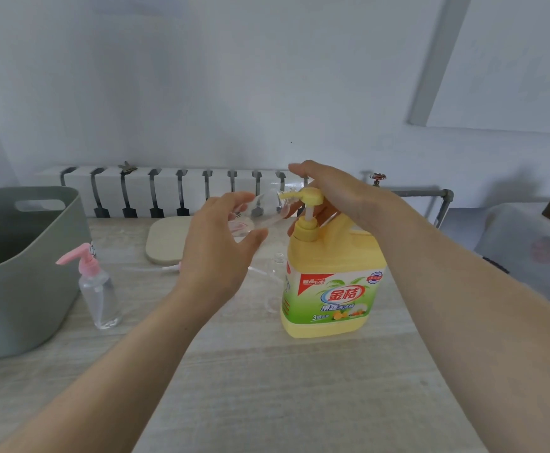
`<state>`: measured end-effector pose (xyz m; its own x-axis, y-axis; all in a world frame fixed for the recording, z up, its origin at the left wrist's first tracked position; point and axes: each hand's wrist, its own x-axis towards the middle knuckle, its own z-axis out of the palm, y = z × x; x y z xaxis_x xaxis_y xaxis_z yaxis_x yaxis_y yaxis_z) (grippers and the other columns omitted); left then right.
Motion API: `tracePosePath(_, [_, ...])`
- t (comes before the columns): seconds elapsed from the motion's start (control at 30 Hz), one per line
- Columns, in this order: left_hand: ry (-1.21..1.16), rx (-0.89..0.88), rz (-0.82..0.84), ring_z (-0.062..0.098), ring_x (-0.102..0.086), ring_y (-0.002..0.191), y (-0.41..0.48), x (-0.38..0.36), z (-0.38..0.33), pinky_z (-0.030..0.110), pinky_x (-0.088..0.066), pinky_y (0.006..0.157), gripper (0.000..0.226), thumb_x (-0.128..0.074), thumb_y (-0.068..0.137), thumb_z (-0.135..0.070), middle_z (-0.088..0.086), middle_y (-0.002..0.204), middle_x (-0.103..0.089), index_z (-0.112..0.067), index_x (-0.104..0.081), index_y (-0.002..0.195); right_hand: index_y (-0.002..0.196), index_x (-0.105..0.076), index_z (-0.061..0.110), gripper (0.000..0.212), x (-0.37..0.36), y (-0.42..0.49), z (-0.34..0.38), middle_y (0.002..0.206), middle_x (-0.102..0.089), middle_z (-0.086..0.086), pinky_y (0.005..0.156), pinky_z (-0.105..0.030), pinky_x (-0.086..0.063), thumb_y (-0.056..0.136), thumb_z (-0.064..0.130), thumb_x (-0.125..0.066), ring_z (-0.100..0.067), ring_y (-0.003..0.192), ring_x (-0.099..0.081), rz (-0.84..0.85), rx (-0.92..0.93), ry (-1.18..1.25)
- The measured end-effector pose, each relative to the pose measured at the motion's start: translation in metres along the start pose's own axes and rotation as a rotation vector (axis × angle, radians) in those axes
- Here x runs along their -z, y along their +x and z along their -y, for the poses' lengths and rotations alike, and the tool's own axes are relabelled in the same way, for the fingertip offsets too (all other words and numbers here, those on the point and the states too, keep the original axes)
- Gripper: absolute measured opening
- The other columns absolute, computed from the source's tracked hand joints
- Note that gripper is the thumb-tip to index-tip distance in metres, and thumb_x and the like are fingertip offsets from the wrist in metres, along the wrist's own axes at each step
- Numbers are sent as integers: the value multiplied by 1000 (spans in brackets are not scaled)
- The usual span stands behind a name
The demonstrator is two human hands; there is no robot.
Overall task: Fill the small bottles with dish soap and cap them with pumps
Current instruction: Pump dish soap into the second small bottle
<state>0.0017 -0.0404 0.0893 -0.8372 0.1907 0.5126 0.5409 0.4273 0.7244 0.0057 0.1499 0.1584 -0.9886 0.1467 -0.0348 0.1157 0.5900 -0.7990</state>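
Here, two bare forearms reach out over a pale wood-grain table (267, 371), where a yellow dish soap jug (329, 289) with a green and orange label stands upright right of centre. To the left, a capped bottle (100, 295), clear and fitted with a pink pump, stands just beside a grey basket (15, 256) at the table's left edge. The left hand (221, 246) is raised above the table, its fingers and thumb curled round a small clear bottle (260, 212) held tilted on its side, the mouth meeting the nozzle of the jug's yellow pump head (309, 196). The right hand (342, 194) lies palm down on top of that pump head, fingers loosely stretched forward and gripping nothing, the thumb low beside the white stem, which shows above the jug's collar. Whether any soap is in the held bottle cannot be told. Behind the left wrist, a loose pump (169, 269) with its thin tube lies flat on the table, and an open bottle (278, 259) stands close against the jug's left side, partly hidden. Farther back, a beige board (165, 240) with rounded corners rests near the table's far edge. Beyond it, a white radiator (175, 188) runs along the pale wall, with a small red valve (378, 179) on a grey pipe to its right.
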Motion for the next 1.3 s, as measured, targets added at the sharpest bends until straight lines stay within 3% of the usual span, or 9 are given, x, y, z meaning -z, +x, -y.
tracePosePath(0.2, [-5,-1,-3,4,-52,108,-1,0,0,20,-34,88,48,-74,84,-24,-11,120,-59,-31,-56,128,76,-65,26,35,-5,3,0,52,-67,12,63,-27,-44,95,44,-42,-14,71,-62,-32,-23,-44])
tracePosePath(0.33, [-15,3,-1,4,-51,109,0,0,1,20,-34,88,48,-74,84,-24,-12,120,-58,-31,-56,128,66,-73,12,47,-4,4,1,58,-70,11,46,-14,-45,95,30,-40,-4,57,-60,-11,-29,-63])
tracePosePath(0.47, [-6,2,8,3,-50,106,-1,-1,3,14,-33,85,49,-74,84,-24,-12,120,-57,-31,-56,129,69,-64,-1,40,-5,6,0,75,-75,12,65,-24,-44,90,19,-36,-14,79,-58,36,-24,-104])
tracePosePath(0.6, [9,9,15,7,-51,110,-2,0,5,22,-35,89,49,-74,84,-24,-11,121,-58,-30,-56,129,83,-70,-8,41,-8,7,1,71,-73,14,66,-24,-41,89,17,-37,-13,77,-55,28,-36,-164])
tracePosePath(0.77, [17,8,24,7,-50,110,-2,-1,4,24,-35,90,49,-73,84,-24,-11,120,-57,-29,-55,130,80,-75,7,41,-7,7,0,78,-74,13,70,-25,-45,90,20,-37,-12,76,-57,2,-39,-180])
tracePosePath(0.9, [6,7,26,8,-51,109,-3,0,4,24,-36,89,49,-73,84,-23,-8,121,-59,-28,-56,130,95,-72,-5,45,-8,5,-1,79,-75,12,71,-25,-43,91,22,-35,-13,78,-55,6,-24,-175])
tracePosePath(1.07, [-5,10,19,3,-52,104,-1,-1,2,9,-33,78,48,-74,84,-24,-11,119,-58,-31,-56,128,93,-67,10,39,-5,0,1,79,-76,2,77,-30,-49,94,38,-40,-20,85,-63,18,-20,-48])
tracePosePath(1.17, [-4,5,12,2,-52,104,0,1,1,4,-31,74,48,-75,84,-23,-11,120,-59,-31,-56,127,120,-54,27,41,-3,-3,1,65,-72,10,67,-28,-44,93,51,-35,-17,79,-64,6,-3,3])
tracePosePath(1.3, [-5,7,14,2,-52,106,0,1,0,3,-30,76,48,-75,83,-23,-10,120,-59,-31,-57,127,125,-49,31,52,0,0,2,64,-72,6,54,-23,-47,90,66,-32,-11,60,-68,-31,20,81])
